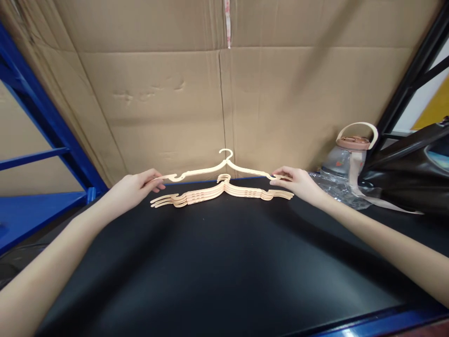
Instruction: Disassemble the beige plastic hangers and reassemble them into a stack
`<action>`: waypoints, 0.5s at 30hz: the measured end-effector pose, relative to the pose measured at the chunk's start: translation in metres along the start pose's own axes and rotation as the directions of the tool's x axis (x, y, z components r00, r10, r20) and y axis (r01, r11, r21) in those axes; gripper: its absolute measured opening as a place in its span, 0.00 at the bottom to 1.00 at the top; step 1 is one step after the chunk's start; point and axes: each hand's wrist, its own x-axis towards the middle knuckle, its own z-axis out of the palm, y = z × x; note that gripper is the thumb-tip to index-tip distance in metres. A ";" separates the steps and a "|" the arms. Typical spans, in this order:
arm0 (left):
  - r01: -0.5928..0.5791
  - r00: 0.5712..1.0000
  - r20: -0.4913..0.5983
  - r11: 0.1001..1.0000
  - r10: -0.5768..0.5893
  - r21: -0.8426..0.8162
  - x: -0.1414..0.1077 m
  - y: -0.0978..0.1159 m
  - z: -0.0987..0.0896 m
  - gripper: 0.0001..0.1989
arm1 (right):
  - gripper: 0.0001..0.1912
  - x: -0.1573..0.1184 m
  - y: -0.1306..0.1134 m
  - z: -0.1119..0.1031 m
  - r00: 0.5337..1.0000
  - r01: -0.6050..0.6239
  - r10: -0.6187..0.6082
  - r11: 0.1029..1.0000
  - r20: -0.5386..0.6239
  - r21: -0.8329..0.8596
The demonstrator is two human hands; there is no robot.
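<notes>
Between my two hands a cream plastic clothes hanger (206, 169) is held level, its hook pointing up. My left hand (142, 183) pinches its left end between thumb and fingers. The right end is pinched the same way by my right hand (293, 180). Just below and nearer to me, a stack of several matching hangers (206, 193) lies on the black tabletop (210, 262), their hooks lined up at the middle. The held hanger appears raised above the stack, with a gap visible between them.
Cardboard sheets (168, 93) stand as a wall behind the table. To the right are a clear bottle (336, 161) with a handle and strap, crumpled clear plastic (342, 189) and a shiny black bag (403, 173). A blue metal frame (38, 103) rises at the left.
</notes>
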 end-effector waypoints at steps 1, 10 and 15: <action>0.006 1.000 0.025 1.000 -0.007 0.016 -0.002 0.001 -0.003 0.19 | 0.18 0.004 0.001 0.002 1.000 -0.007 0.007 1.000 0.005 -0.002; 0.013 0.994 0.105 0.996 -0.023 0.090 -0.004 0.002 -0.005 0.17 | 0.20 -0.002 0.023 0.013 0.998 -0.052 0.052 0.998 0.018 0.030; 0.012 0.997 0.079 0.986 -0.026 0.165 -0.004 0.001 -0.001 0.18 | 0.20 -0.003 0.027 0.016 0.998 -0.056 0.054 0.997 0.041 0.053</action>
